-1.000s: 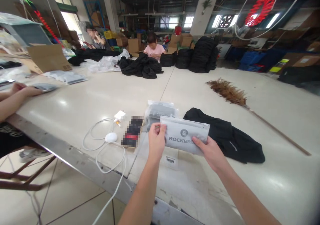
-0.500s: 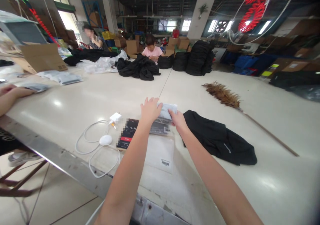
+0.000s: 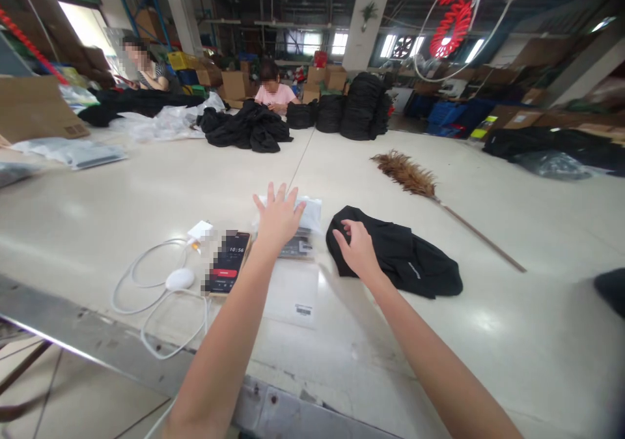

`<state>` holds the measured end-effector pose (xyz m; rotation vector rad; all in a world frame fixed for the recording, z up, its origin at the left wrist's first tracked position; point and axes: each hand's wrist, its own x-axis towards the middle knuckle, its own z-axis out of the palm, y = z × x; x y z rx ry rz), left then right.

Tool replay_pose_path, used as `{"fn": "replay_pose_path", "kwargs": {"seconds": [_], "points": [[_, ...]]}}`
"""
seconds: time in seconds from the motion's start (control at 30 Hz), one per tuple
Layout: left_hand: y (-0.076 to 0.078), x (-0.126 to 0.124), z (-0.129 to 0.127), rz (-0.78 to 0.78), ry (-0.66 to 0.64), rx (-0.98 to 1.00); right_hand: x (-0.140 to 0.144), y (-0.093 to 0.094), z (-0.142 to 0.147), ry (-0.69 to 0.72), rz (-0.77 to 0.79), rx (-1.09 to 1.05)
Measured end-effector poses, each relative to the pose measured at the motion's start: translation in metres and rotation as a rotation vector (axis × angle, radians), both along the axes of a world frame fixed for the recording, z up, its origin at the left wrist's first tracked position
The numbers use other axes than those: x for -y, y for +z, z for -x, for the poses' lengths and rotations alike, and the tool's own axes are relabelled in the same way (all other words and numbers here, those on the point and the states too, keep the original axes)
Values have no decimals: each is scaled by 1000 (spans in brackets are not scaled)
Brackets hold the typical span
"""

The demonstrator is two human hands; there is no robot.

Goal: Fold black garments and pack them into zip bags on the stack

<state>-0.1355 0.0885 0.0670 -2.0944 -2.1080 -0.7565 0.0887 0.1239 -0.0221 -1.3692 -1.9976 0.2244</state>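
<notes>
My left hand (image 3: 279, 216) lies flat with fingers spread on a folded frosted plastic bag (image 3: 311, 214). Under that bag, a dark packaged item (image 3: 296, 247) partly shows. A flat clear plastic bag with a barcode label (image 3: 303, 310) lies nearer to me. My right hand (image 3: 357, 245) holds nothing; its fingers are apart and slightly curled over the left end of a folded black garment (image 3: 415, 263). Whether they touch the cloth I cannot tell. A small light-coloured mark shows on the garment.
Left of my forearm lie a phone (image 3: 227, 263) and a white charging cable with a round puck (image 3: 180, 279). A feather duster (image 3: 407, 173) rests at right. Black cloth (image 3: 244, 126) and stacked black goods (image 3: 361, 107) stand at the far edge, where two people sit.
My right hand has let go of the frosted bag and moved over the black garment. My left hand has flattened on the bag. The view has turned somewhat to the right.
</notes>
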Motion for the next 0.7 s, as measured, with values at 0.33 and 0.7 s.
{"fn": "replay_pose_path", "kwargs": {"seconds": [0.33, 0.7], "points": [[-76, 37, -144, 180, -686, 101, 85, -45, -171, 133, 144, 441], [-99, 112, -162, 378, -887, -171, 176, -32, -240, 136, 66, 421]]}}
